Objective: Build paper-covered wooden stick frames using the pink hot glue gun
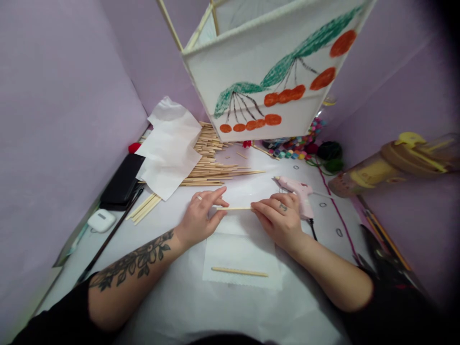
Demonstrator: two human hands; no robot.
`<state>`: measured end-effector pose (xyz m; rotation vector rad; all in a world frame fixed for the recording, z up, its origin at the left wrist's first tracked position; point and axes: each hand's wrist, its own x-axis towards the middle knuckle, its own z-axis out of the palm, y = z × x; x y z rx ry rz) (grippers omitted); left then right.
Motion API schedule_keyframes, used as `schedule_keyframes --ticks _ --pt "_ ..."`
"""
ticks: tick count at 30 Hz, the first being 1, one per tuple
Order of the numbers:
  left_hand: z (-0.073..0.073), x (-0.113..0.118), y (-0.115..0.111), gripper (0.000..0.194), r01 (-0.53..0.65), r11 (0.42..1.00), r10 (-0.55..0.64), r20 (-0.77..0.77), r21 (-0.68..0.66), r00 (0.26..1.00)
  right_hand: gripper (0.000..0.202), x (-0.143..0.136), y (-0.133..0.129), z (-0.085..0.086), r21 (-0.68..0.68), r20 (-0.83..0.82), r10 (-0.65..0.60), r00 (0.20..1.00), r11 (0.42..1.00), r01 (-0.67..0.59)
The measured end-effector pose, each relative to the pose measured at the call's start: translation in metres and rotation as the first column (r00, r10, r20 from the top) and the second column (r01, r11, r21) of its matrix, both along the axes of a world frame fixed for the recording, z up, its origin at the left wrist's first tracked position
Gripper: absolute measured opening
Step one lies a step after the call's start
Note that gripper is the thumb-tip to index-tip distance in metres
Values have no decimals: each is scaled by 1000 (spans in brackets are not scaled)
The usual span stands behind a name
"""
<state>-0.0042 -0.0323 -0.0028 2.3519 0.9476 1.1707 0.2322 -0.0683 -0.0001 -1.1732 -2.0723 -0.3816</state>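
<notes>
My left hand (201,215) and my right hand (278,218) pinch the two ends of a thin wooden stick (235,208), held level just above a white sheet of paper (240,254). A second wooden stick (239,272) lies flat on that sheet, nearer to me. A pink glue gun (298,191) rests on the table right behind my right hand. A pile of wooden sticks (212,163) lies beyond my left hand.
A white paper lantern (273,72) painted with green leaves and orange fruit hangs above the table's far side. Crumpled white paper (168,143) covers part of the stick pile. A black case (122,184), white earbud case (101,220), coloured beads (294,146), a bottle (388,165) stand around.
</notes>
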Motion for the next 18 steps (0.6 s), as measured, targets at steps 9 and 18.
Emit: schedule_keyframes --ticks 9,18 --pt "3 -1 1 42 43 993 -49 55 106 997 8 -2 0 1 -160 -89 79 993 983 -92" --pt "-4 -5 7 92 111 984 -109 -23 137 994 7 -1 1 -2 -139 -82 38 996 989 -49"
